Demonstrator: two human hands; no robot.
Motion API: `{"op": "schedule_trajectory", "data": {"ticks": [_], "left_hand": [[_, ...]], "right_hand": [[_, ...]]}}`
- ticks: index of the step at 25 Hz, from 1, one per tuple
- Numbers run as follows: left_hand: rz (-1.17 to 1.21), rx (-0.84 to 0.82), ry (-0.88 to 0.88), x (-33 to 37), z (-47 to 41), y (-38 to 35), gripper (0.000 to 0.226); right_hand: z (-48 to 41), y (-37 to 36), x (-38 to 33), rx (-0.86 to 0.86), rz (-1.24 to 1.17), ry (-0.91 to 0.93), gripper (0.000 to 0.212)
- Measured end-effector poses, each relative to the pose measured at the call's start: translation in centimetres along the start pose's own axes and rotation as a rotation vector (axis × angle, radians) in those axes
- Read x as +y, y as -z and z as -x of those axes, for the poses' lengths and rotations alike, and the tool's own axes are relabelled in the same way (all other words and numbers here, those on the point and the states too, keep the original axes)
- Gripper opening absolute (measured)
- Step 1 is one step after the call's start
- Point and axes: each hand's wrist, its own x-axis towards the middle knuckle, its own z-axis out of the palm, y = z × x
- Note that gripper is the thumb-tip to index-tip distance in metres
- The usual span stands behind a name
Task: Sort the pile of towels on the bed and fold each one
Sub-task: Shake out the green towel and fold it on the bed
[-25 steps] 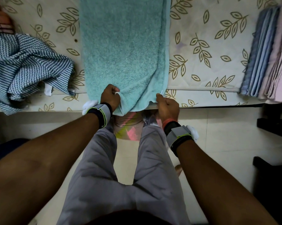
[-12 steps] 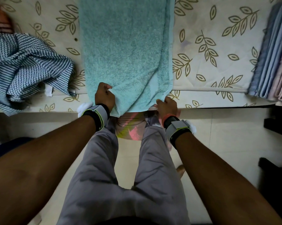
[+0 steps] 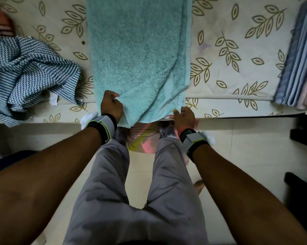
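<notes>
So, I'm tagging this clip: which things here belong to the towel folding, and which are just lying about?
Job: teal terry towel, near edge gripped by left hand and right hand; crumpled blue-and-white striped cloth; folded blue and pink stack.
Lying about: pink-and-yellow patterned item; dark furniture at right.

Teal towel (image 3: 136, 55) lengthwise on bed (image 3: 223, 23)
</notes>
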Motion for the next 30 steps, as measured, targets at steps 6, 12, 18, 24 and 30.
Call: {"op": "schedule_trajectory", "data": {"ticks": [6,12,18,24,30], "left_hand": [[0.007,-0.002,0.01,0.1,0.4,-0.3,0.025],[0.058,-0.024,0.023,-0.6,0.7,-0.2,0.023],[0.082,-0.027,0.014,-1.2,1.0,-0.2,0.021],[0.087,-0.02,0.016,-1.6,0.8,0.0,0.019],[0.103,-0.021,-0.01,-1.5,1.1,-0.2,0.014]], "right_hand": [[-2.1,-0.1,2.1,0.168,-0.027,0.101,0.013],[-0.4,1.1,-0.8,0.238,-0.182,0.026,0.004],[-0.2,1.1,-1.0,0.254,-0.033,0.079,0.012],[0.3,0.9,-1.4,0.24,0.055,0.049,0.015],[-0.2,0.8,-0.8,-0.026,0.108,-0.105,0.012]]}}
